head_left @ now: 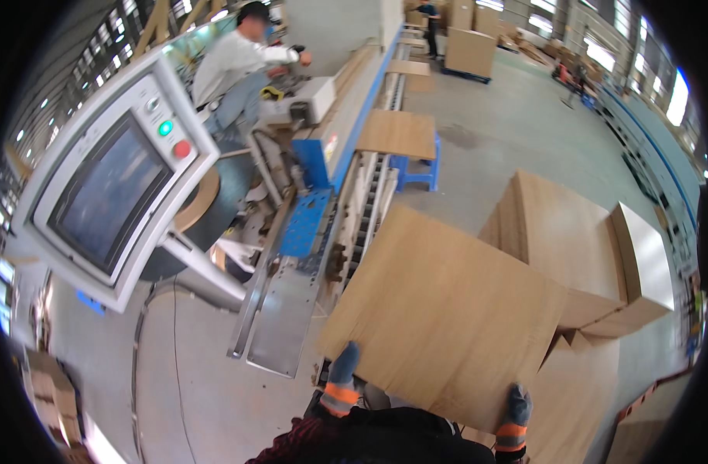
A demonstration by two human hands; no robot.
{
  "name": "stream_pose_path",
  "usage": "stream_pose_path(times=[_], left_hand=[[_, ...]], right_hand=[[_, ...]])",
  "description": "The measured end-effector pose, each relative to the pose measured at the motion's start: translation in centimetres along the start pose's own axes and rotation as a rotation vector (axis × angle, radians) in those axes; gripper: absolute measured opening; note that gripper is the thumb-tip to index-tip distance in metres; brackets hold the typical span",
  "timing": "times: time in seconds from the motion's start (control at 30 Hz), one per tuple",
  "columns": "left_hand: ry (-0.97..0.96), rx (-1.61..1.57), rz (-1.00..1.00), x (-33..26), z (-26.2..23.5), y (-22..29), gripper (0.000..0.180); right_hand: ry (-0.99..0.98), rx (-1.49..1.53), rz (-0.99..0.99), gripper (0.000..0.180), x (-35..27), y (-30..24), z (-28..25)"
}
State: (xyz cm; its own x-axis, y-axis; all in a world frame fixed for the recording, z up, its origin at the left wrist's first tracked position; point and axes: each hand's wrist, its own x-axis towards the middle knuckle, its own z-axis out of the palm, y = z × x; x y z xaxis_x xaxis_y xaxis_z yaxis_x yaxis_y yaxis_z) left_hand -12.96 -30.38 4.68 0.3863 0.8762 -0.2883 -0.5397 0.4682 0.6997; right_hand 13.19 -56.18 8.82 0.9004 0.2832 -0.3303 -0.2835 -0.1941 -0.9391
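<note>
I hold a large square wood-veneer panel (439, 309) flat in front of me, its far corner lying on the machine's conveyor track (365, 220). My left hand (342, 379), in a blue glove with an orange cuff, grips the panel's near left edge. My right hand (515, 417), gloved the same way, grips the near right corner. Further along the track lies another wood panel (399, 131).
A control console with a dark screen and green and red buttons (110, 193) stands at the left. A person in a white top (234, 66) works at the machine's far end. Stacks of wood panels (571, 240) stand at my right, and a blue stool (417, 166) stands under the far panel.
</note>
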Motion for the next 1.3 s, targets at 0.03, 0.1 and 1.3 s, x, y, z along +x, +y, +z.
stream_pose_path(times=[0.03,0.1,1.3], left_hand=[[0.097,-0.232,-0.134,-1.5,-1.1,0.1,0.041],[0.145,-0.266,-0.088,-3.4,-2.9,0.3,0.041],[-0.064,2.049,0.69,27.5,1.9,6.0,0.058]], right_hand=[[-0.039,0.032,-0.077,0.027,-0.2,-0.4,1.1],[-0.176,-0.009,-0.035,0.023,-0.6,-1.7,3.0],[-0.126,-0.042,-0.795,0.027,8.9,-10.6,17.6]])
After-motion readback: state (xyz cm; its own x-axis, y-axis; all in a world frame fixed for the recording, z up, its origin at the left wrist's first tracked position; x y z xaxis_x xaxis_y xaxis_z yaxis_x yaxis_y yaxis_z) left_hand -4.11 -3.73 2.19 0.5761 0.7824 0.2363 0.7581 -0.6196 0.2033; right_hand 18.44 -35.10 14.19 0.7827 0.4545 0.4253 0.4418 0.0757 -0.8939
